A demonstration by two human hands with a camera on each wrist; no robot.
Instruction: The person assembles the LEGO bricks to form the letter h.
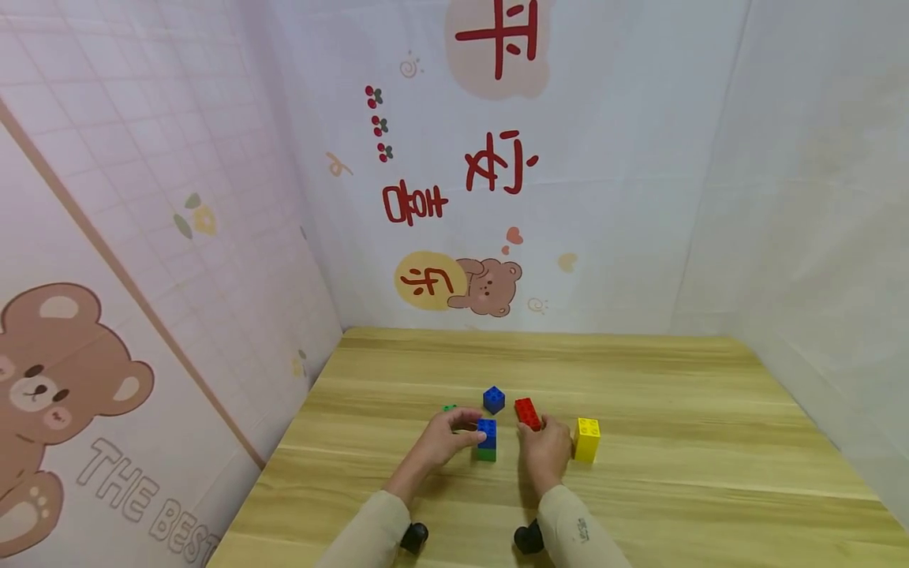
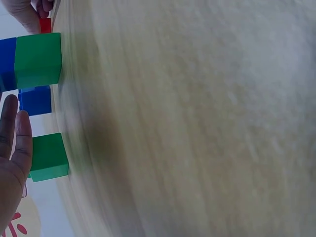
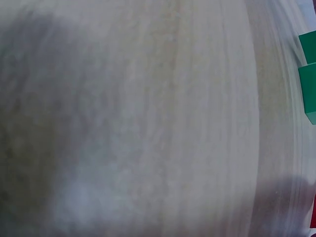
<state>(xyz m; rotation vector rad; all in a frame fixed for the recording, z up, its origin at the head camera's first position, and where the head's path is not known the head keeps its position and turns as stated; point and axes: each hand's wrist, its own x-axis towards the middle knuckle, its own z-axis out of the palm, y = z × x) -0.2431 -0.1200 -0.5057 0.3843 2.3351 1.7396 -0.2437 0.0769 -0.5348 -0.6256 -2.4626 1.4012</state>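
A blue brick (image 1: 487,428) sits on a green brick (image 1: 486,455), making an upright stack near the middle of the table. My left hand (image 1: 442,439) is at its left side, the thumb against the blue brick and the index finger behind it; the other fingers stretch past it in the left wrist view. To the right, my right hand (image 1: 547,451) pinches the near end of a long red brick (image 1: 526,412), seen from above with its studs up. Only a red edge (image 3: 314,212) shows in the right wrist view.
Behind the stack is another blue brick (image 1: 494,400). A second green brick (image 2: 49,158) stands beyond my left fingers, mostly hidden in the head view. Right of my right hand stands a tall yellow block (image 1: 586,440). Printed cloth walls (image 1: 604,197) border the wooden table (image 1: 682,410).
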